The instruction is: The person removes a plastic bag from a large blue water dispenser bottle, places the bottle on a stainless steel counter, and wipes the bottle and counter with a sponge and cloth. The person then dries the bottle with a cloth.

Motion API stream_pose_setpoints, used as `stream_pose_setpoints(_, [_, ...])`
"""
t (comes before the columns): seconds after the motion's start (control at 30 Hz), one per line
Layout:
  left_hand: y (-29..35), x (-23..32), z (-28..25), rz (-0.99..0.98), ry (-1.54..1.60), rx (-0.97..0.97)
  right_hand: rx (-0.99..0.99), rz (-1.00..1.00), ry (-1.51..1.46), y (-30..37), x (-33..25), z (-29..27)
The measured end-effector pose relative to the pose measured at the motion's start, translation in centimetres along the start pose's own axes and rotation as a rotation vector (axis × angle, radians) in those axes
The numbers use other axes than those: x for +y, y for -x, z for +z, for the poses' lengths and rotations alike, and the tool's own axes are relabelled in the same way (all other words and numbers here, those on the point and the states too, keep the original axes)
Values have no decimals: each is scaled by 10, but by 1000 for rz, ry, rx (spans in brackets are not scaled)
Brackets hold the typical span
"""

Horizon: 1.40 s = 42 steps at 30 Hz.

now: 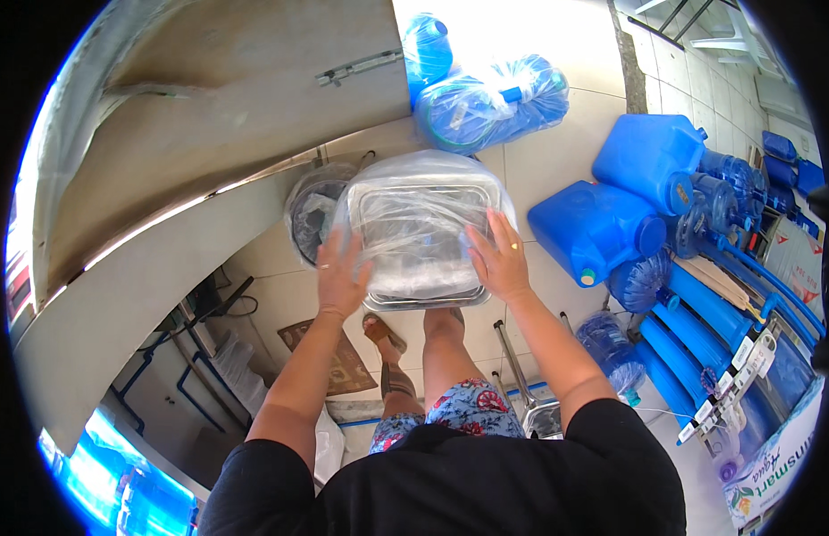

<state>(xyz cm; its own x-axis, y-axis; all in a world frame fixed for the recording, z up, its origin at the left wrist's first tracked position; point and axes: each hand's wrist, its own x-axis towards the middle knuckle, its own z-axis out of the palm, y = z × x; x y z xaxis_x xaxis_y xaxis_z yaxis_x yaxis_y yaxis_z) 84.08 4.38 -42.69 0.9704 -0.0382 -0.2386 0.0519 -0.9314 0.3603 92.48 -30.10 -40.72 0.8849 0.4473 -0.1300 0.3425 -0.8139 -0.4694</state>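
Observation:
In front of me is a rectangular piece with a shiny metal rim (423, 302), perhaps a seat; its kind is not certain. Clear plastic (423, 237) covers most of it and bulges past its far edge. My left hand (343, 275) is at its left side with fingers spread, slightly blurred. My right hand (501, 257) rests against the plastic on the right side, fingers apart and a ring on one. Neither hand is wrapped around anything. What lies under the plastic is hard to make out.
A bin with a plastic liner (309, 214) stands close on the left, under a wooden panel (254, 80). Plastic-wrapped blue bottles (495, 103) lie beyond. Blue jugs (593, 228) and several water bottles crowd the right. Metal legs (512, 357) and a brown mat (329, 357) are near my feet.

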Motion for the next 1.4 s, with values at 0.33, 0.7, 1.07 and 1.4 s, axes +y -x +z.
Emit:
stream_pose_setpoints(0.33, [33,20,-54,289,63,-135,56,13,-106,10,-6,-24])
stream_pose_setpoints(0.7, [-174,-14,-31,-145,297,-320,-46,776,-628,-121,77,22])
stream_pose_setpoints(1.07, [25,16,-30,195,-59,-122,-24,-103,-54,40,-14,-14])
stream_pose_setpoints(1.4, [22,52,-26,29,-93,-211,-146,73,-57,20,-42,-12])
